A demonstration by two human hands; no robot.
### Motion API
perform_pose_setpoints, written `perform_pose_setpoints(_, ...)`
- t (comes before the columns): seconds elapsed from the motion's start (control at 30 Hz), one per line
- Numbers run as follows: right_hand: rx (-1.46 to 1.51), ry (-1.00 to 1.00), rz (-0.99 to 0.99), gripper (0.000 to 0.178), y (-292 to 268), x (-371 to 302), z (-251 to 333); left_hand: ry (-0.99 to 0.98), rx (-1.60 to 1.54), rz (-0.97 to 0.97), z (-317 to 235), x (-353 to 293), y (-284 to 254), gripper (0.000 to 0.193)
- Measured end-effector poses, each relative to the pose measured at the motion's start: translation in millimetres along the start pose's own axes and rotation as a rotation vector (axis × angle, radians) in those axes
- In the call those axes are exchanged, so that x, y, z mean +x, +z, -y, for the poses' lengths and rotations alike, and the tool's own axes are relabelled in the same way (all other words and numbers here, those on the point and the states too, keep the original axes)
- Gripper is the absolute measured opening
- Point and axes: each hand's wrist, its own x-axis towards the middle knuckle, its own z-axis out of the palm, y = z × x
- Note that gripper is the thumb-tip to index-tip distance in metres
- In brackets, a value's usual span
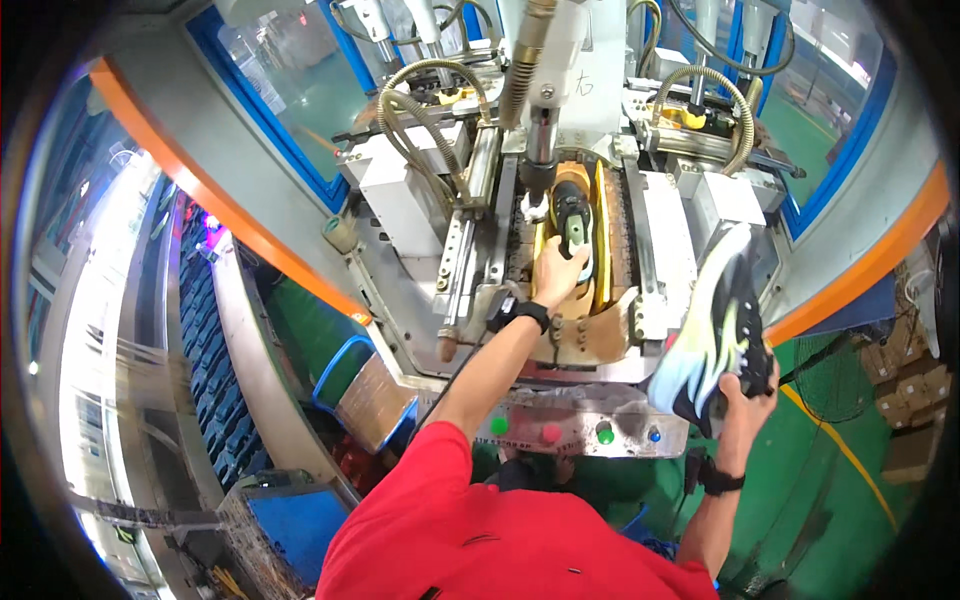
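Note:
A dark shoe with a green inside [573,222] sits between the yellow side pads [602,235] of a pressing machine. My left hand [560,272] reaches into the machine, its fingers closed on the near end of that shoe. Off to the right, my right hand [748,402] grips a sneaker [715,325] by one end, thumb on its side. This sneaker is held upright on end, with a black, white, pale blue and yellow-green pattern. Above the shoe in the machine hangs a metal press rod [541,145].
Ahead are metal cylinders, ribbed hoses [410,110] and white blocks [400,200]. A front panel [640,425] carries coloured buttons. Orange-edged machine walls [230,235] curve on both sides. At left runs a conveyor [215,350]; a blue-framed stool [370,400] stands beside it. Cardboard boxes [905,385] stack at right.

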Motion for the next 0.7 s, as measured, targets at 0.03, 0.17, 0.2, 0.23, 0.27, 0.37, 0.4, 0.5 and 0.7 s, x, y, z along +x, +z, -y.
perform_pose_setpoints(0.03, -0.033, -0.02, 0.007, 0.063, 4.4, 0.4, 9.8, 0.066, 0.076, -0.109, 53.4, 25.7, 19.9, 0.05)
perform_pose_setpoints(0.17, -0.222, -0.031, -0.11, 0.062, -0.9, 15.5, 16.2, -0.06, 0.298, -0.078, 47.4, 54.4, 35.1, 0.048)
perform_pose_setpoints(0.2, -0.317, -0.029, -0.111, 0.06, 1.3, 24.0, 18.5, -0.065, 0.294, -0.077, 52.7, 58.0, 28.7, 0.048)
perform_pose_setpoints(0.23, -0.328, -0.07, -0.107, 0.056, 2.7, 34.0, 18.1, -0.07, 0.213, -0.081, 56.7, 60.1, 23.6, 0.048)
perform_pose_setpoints(0.27, -0.305, -0.12, -0.085, 0.052, 12.6, 48.0, 21.7, -0.08, 0.134, -0.095, 61.3, 61.4, 15.8, 0.049)
perform_pose_setpoints(0.37, -0.463, -0.16, 0.019, 0.042, 41.2, 116.7, 17.3, -0.308, -0.509, 0.019, 61.6, 53.9, -26.5, 0.027)
perform_pose_setpoints(0.4, -0.418, -0.115, 0.118, 0.038, 69.4, 135.0, 25.0, -0.44, -0.79, 0.029, 80.6, 46.9, -34.6, 0.02)
perform_pose_setpoints(0.5, -0.826, -0.132, 0.27, 0.053, 157.3, 174.7, 48.0, -0.724, -1.041, 0.168, 32.2, -17.2, -99.5, 0.013)
perform_pose_setpoints(0.7, -1.006, -0.021, 0.617, 0.057, 307.6, 194.3, -26.5, -0.693, -0.988, 0.091, -11.5, -133.6, -228.5, 0.028)
